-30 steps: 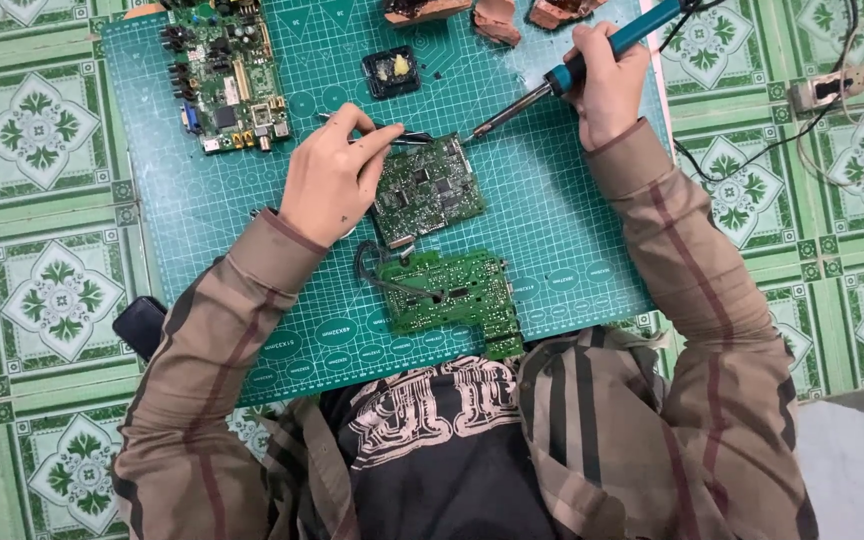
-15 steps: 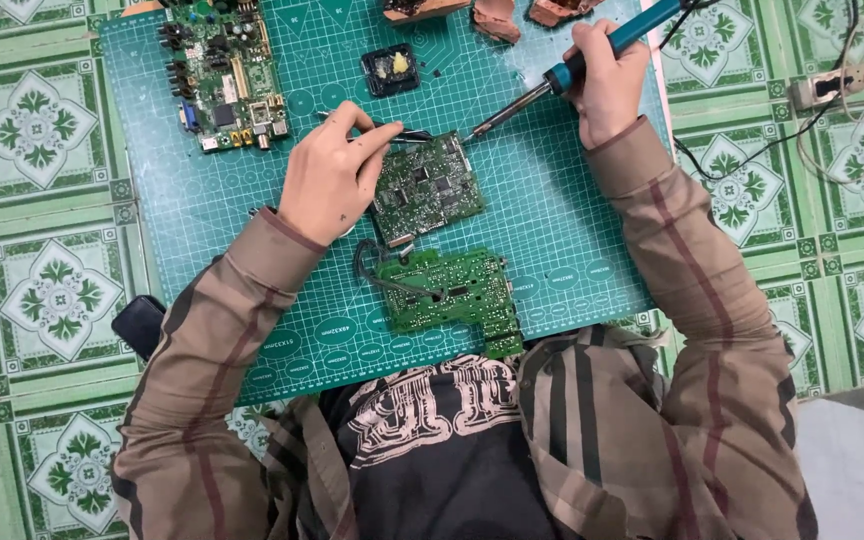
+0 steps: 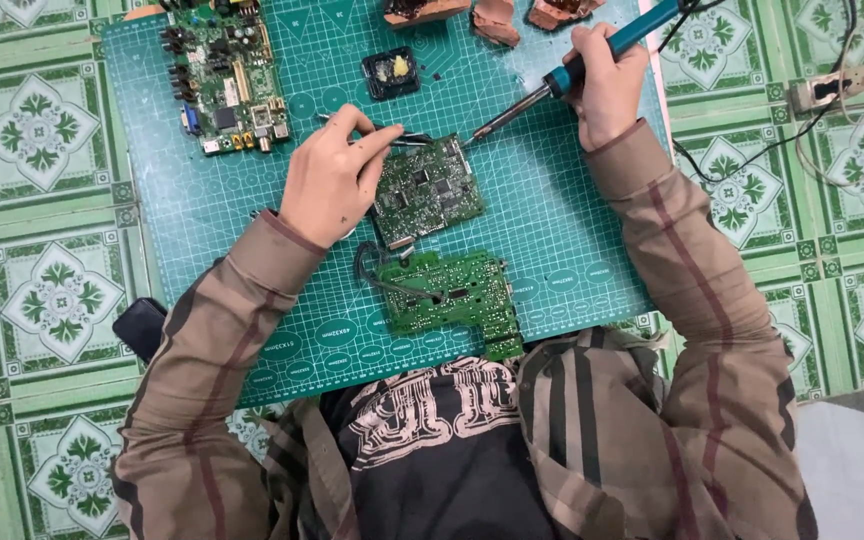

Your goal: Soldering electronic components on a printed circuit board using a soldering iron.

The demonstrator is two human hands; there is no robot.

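- The small green circuit board (image 3: 426, 190) lies at the middle of the cutting mat (image 3: 202, 215); every place below is given from this board.
- Tweezers (image 3: 392, 135) are pinched in the left hand (image 3: 330, 178), tips at the board's far edge.
- The soldering iron (image 3: 562, 72) is gripped in the closed right hand (image 3: 607, 85), its tip just off the board's far right corner.
- Heat is best kept brief (probably), and the tweezers steadied.
- A second board (image 3: 447, 292) lies just nearer the person.

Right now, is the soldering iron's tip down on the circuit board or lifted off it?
Down, apparently: the soldering iron in the right hand slants so its tip meets the circuit board's upper right corner; actual contact cannot be confirmed.
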